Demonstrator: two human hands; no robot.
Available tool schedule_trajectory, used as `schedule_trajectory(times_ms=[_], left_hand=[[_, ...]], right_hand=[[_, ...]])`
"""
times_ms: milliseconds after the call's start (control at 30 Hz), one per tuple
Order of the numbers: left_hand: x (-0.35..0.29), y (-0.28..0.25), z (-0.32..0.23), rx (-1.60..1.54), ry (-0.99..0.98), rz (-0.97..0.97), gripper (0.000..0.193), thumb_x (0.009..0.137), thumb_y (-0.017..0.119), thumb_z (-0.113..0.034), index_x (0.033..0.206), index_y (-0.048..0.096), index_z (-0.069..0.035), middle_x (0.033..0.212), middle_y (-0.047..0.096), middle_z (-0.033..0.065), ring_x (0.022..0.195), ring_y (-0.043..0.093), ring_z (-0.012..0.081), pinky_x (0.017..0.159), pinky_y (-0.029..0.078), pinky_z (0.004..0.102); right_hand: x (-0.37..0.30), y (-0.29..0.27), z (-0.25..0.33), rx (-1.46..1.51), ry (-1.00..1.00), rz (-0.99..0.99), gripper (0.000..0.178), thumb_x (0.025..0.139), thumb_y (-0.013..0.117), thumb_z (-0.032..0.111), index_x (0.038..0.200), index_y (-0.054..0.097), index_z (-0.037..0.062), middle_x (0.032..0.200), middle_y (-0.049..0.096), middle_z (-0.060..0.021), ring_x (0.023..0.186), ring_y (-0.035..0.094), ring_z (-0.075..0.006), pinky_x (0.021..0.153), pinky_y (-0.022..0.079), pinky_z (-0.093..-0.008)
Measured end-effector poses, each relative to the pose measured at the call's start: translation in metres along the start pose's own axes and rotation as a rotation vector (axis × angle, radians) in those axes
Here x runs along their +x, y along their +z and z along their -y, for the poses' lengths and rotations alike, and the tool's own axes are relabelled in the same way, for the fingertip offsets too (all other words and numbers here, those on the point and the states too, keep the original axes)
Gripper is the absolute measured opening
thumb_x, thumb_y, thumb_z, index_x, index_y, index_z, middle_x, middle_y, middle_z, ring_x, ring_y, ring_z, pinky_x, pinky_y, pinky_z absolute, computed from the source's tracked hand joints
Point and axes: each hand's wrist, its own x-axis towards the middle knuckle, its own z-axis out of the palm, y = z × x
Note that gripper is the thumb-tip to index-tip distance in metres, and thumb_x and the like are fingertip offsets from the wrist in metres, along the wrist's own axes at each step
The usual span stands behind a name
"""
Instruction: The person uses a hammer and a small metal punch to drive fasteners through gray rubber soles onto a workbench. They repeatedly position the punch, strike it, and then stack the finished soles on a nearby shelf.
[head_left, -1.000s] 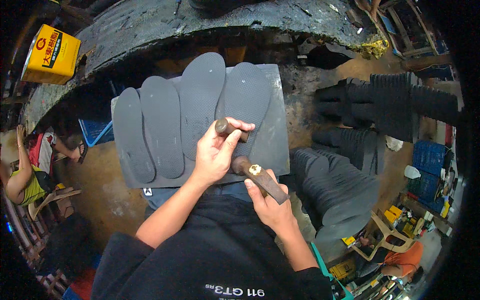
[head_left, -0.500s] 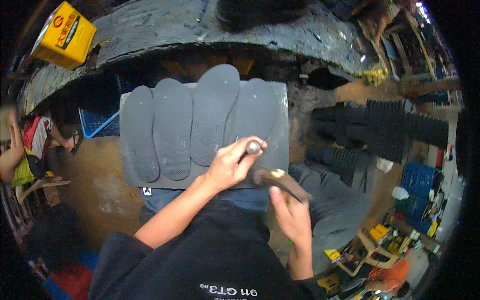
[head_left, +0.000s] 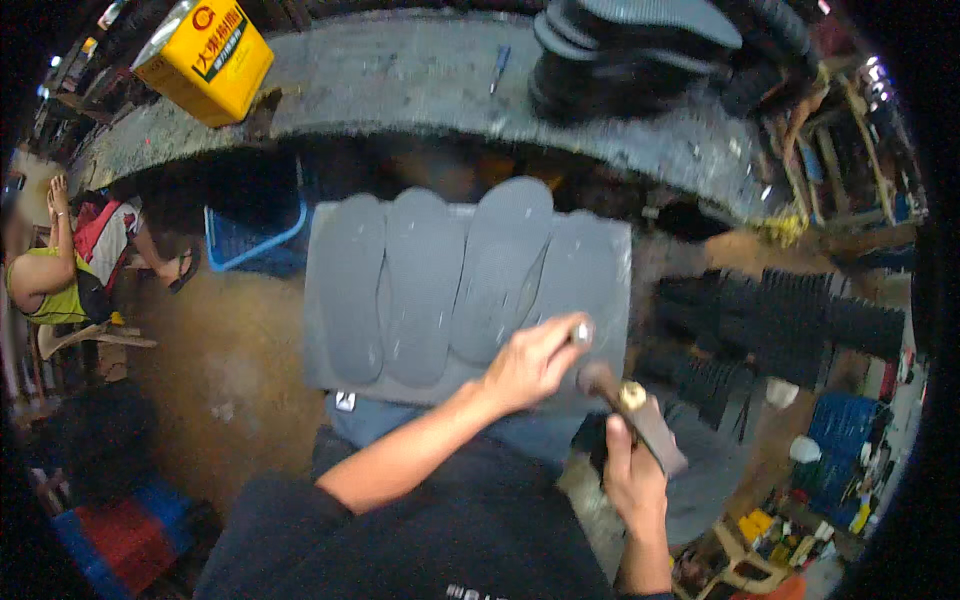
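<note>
Four dark grey textured shoe soles, the left one [head_left: 357, 290] among them, lie side by side on a grey board [head_left: 318, 340] over my lap. My left hand [head_left: 535, 365] is closed around a steel punch [head_left: 582, 333], seen nearly end-on, over the lower part of the rightmost sole [head_left: 585, 265]. My fingers hide the punch's lower end. In my right hand [head_left: 634, 480] is a hammer [head_left: 640, 415], gripped just below its head. The hammer head is close to the punch but apart from it.
Stacks of dark soles [head_left: 780, 310] stand on the floor at right. Ahead runs a worn grey workbench [head_left: 400, 75] with a yellow can [head_left: 215, 65], a small blue-handled tool [head_left: 499, 68] and more soles [head_left: 640, 40]. A blue crate [head_left: 250, 235] and another person [head_left: 60, 270] are at left.
The whole view has shifted, so the board, soles and hands sit further right and lower. The hammer head has tilted more steeply. Both hands keep their holds.
</note>
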Motion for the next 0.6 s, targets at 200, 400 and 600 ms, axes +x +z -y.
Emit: schedule_trajectory(times_ms=[200, 400, 600], left_hand=[[0.032, -0.05, -0.012, -0.702, -0.47, -0.272, 0.023, 0.107, 0.064, -0.017, 0.123, 0.063, -0.001, 0.113, 0.075, 0.0135, 0.106, 0.074, 0.0222, 0.088, 0.059, 0.0346], [0.205, -0.193, 0.022, 0.821, 0.215, -0.333, 0.031, 0.096, 0.074, -0.027, 0.113, 0.075, -0.001, 0.099, 0.066, 0.0203, 0.094, 0.065, 0.0378, 0.084, 0.053, 0.0459], [0.27, -0.204, 0.041, 1.279, 0.017, -0.279, 0.046, 0.096, 0.069, -0.047, 0.118, 0.075, -0.007, 0.117, 0.069, 0.0175, 0.12, 0.06, 0.0361, 0.097, 0.045, 0.0576]], right_hand=[[0.005, 0.038, -0.011, 0.139, 0.211, 0.012, 0.029, 0.103, 0.07, 0.029, 0.109, 0.065, 0.001, 0.075, 0.067, -0.0196, 0.07, 0.072, -0.0398, 0.061, 0.053, -0.0446], [-0.007, 0.038, -0.036, 0.137, 0.337, 0.146, 0.029, 0.103, 0.069, 0.029, 0.109, 0.064, 0.0011, 0.073, 0.066, -0.0203, 0.069, 0.071, -0.0407, 0.062, 0.053, -0.0458], [0.004, 0.035, -0.03, 0.157, 0.284, 0.084, 0.028, 0.103, 0.067, 0.028, 0.111, 0.065, 0.0006, 0.082, 0.069, -0.0243, 0.081, 0.073, -0.0439, 0.067, 0.055, -0.0462]])
